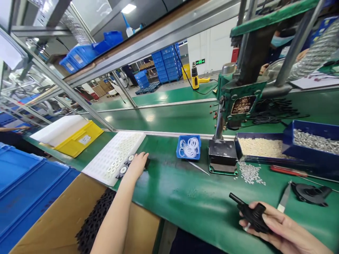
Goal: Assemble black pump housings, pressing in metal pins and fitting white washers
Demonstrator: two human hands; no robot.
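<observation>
My right hand (284, 229) holds a black plastic pump housing (253, 215) with pipe stubs over the front right of the bench. A small pale piece shows under the housing, between it and my fingers. At the left my left hand (137, 164) reaches beside the white foam tray (99, 158), its fingers curled down over a small black part (147, 163), mostly hidden by the hand. Black parts with white round centres (123, 171) sit at the tray's near edge. Pale rings (115, 164) lie in the tray. Another black housing piece (311, 193) rests on the bench at right.
A blue bin of white sealing rings (189, 147) stands mid-bench near tweezers (199, 168). The green press (238, 102) rises over its black base (222, 153). Bins of screws (315, 141) and pale small parts (261, 146), a red-handled screwdriver (288, 171) and a blade (285, 197) lie right.
</observation>
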